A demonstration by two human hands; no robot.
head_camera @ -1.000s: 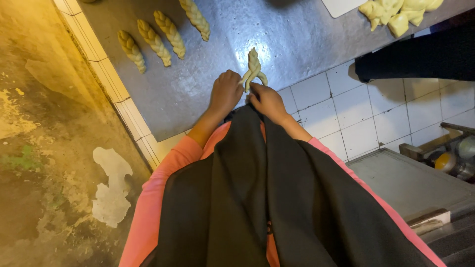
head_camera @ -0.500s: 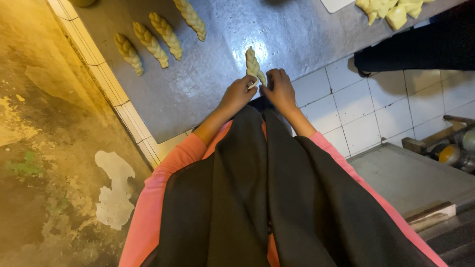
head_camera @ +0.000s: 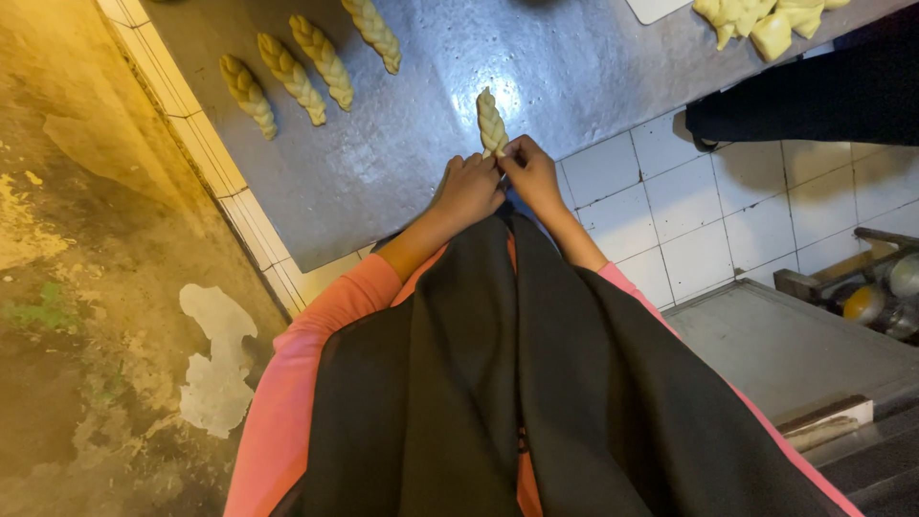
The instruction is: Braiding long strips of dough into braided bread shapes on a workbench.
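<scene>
Head view, looking down over black apron [head_camera: 536, 402] and pink sleeves [head_camera: 316, 335]. Left hand [head_camera: 469, 187] and right hand [head_camera: 531, 172] together at near end of pale braided dough piece [head_camera: 491, 122], fingertips of both pinched on its tail, hands touching each other. Braided dough lying flat on grey shiny metal worktop [head_camera: 402, 144], far end pointing away from body, just in from worktop's near edge. Four more pale braided dough pieces [head_camera: 297, 57] in a slanted row at upper left of same worktop, well apart from hands, not touching one another. Heap of pale raw dough chunks [head_camera: 756, 19] at top right on worktop. White tiled wall face [head_camera: 708, 211] below worktop edge on right; white tile border along worktop's left side. Dark sleeve of another person [head_camera: 814, 96] at right edge, hand not visible. Stained concrete floor [head_camera: 86, 287] on left with a pale patch.
</scene>
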